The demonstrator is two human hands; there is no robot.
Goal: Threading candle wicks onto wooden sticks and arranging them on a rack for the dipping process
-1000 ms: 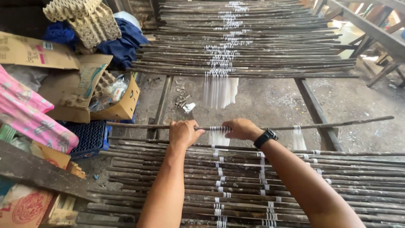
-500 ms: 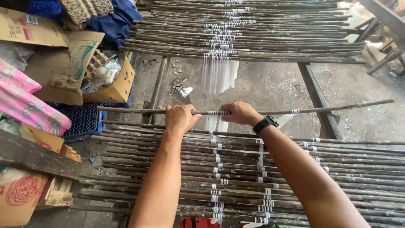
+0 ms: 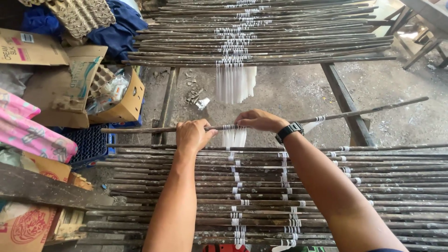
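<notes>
Both hands clamped on one dark rod (image 3: 326, 116): left hand (image 3: 192, 135) fist-wrapped, right hand (image 3: 258, 120) gripping overhand, close together, white wick windings (image 3: 228, 127) between them. Rod long axis left-right, right end tilted up, lifted above near rod stack (image 3: 373, 186). White candles (image 3: 232, 138) hang beneath. Right hand nearer the windings. Open gap over floor (image 3: 298, 98) ahead; far rod stack (image 3: 280, 42) beyond. Cardboard boxes (image 3: 126, 100) crowd left end.

We see soft, even daylight — brightest glare at the top right corner, shadows faint, edges bowed by the wide lens.
</notes>
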